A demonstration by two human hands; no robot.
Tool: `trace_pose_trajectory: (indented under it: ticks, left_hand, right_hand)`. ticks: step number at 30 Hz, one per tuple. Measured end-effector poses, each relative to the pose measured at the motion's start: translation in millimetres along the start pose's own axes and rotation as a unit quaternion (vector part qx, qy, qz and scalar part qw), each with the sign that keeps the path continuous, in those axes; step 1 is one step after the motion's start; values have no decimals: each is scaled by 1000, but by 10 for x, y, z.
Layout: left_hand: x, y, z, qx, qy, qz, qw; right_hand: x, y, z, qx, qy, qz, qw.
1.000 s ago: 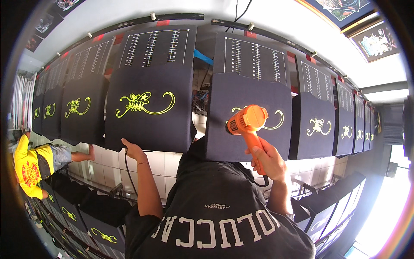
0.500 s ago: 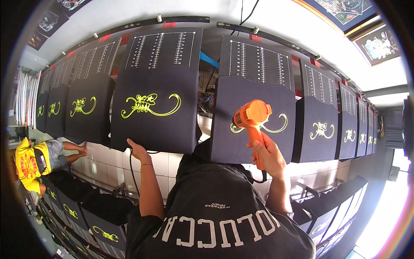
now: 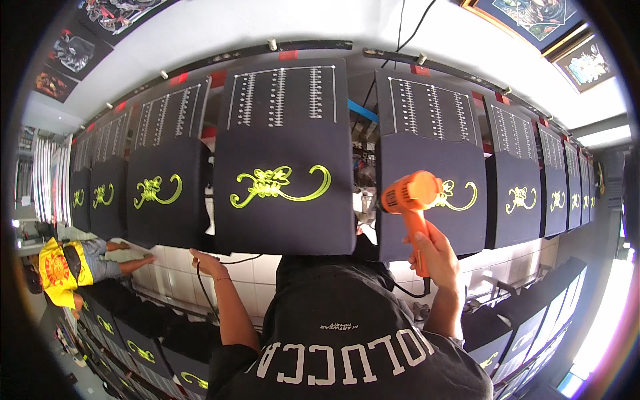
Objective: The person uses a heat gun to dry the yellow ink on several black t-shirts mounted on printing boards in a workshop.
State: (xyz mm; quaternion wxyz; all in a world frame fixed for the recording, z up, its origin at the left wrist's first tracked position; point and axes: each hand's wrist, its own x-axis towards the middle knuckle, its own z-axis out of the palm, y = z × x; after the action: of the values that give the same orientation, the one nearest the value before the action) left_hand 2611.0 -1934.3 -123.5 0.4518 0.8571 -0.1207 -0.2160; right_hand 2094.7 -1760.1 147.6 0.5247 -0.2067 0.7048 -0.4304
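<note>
The right hand is closed round the grip of an orange heat gun, which sits at about three o'clock from the centre of the view. Its barrel points leftward, across the near edge of a dark shirt board printed with a yellow-green flourish. The gun looks like hard plastic, stiff and fairly light, judging by the one-handed hold. The pistol grip is the sensible place to take it, since the nozzle end is likely hot. A black cord hangs from below the handle.

The left hand, at roughly seven o'clock, appears to pinch a second thin black cable just under the lower edge of the middle board. How tightly the fingers are closed on it I cannot tell for sure, but they are curled rather than spread. That cable is limp and will slide easily through a loose grip.

The boards carry soft, dark fabric stretched flat, so the cloth itself would be floppy once off its board. The fresh print may smear if touched.

Counting: one heat gun and two cords in view. In the long row curving from nine to three o'clock, about ten boards show the yellow-green motif, though the far ones blur together. Above them hang panels with columns of fine white print. More printed boards lie along the lower edges. One other person in a yellow shirt bends at nine o'clock.
</note>
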Motion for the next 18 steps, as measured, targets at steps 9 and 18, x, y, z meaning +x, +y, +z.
trace_pose_trajectory:
  ticks: [9,18]
  left_hand:
    - [1539,635,-64,2,49,41,998]
    - [2219,924,-17,-64,17,-39,997]
  right_hand:
    - [596,-370,1640,9,-18,-40,999]
    - [640,-517,2067,-14,49,-34,998]
